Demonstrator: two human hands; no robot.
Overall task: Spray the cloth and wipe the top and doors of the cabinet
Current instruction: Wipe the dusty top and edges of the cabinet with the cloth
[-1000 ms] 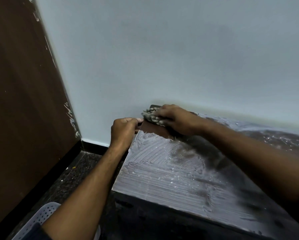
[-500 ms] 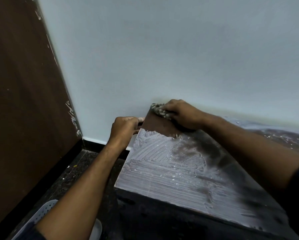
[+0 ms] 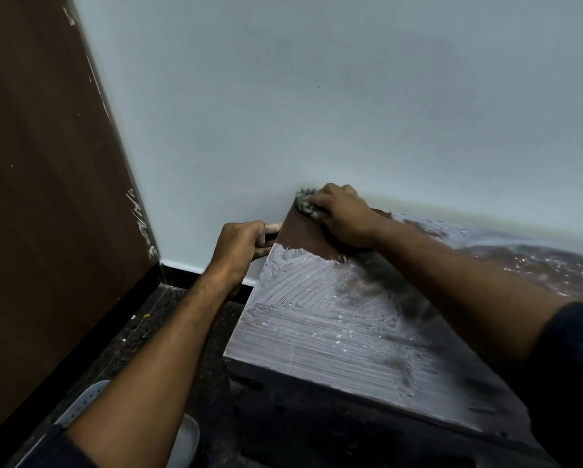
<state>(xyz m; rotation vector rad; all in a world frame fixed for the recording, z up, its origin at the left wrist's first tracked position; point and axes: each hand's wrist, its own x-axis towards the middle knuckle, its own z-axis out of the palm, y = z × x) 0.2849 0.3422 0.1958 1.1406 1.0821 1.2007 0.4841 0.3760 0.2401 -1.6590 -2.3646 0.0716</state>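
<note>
Our right hand point(image 3: 342, 216) holds the cloth point(image 3: 305, 206) at the cabinet's point(image 3: 334, 325) far corner against the wall point(image 3: 317, 96); our left hand point(image 3: 241, 248) grips the left edge of the streaked top.

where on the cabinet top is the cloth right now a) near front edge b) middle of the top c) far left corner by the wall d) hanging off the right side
c: the right hand presses the cloth into the cabinet top's far left corner against the wall.

Dim, cool indoor light. Soft arm shadows on the cabinet top point(image 3: 334, 332); sheen on its wet streaks. Wide-angle bending and softness toward edges
</note>
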